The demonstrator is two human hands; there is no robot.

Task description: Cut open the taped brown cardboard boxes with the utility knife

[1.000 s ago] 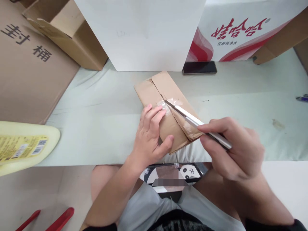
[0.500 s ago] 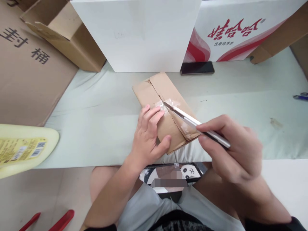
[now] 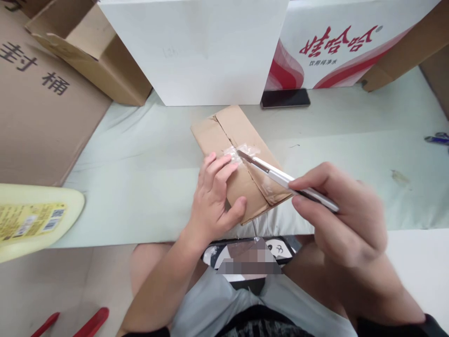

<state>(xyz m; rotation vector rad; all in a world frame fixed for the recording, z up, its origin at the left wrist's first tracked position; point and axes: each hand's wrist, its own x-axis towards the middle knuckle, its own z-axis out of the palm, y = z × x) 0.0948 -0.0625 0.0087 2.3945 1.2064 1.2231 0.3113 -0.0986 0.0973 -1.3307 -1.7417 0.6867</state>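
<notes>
Pale yellow bottle [image 3: 38, 220] occupies the left front of the cloth-covered table [image 3: 140, 187]. Farther back, a phone [image 3: 286, 98] lies before the printed carton [image 3: 326, 47]; the white carton [image 3: 196, 56] blocks the far side of the parcel [image 3: 244, 181]. The parcel's lower corner lies near the table's front edge; cloth extends to both sides. Left hand [image 3: 213, 199] rests unclenched, fingers spread on the parcel. Right hand [image 3: 347, 215] grips a utility knife [image 3: 278, 176], blade tip at the taped seam.
</notes>
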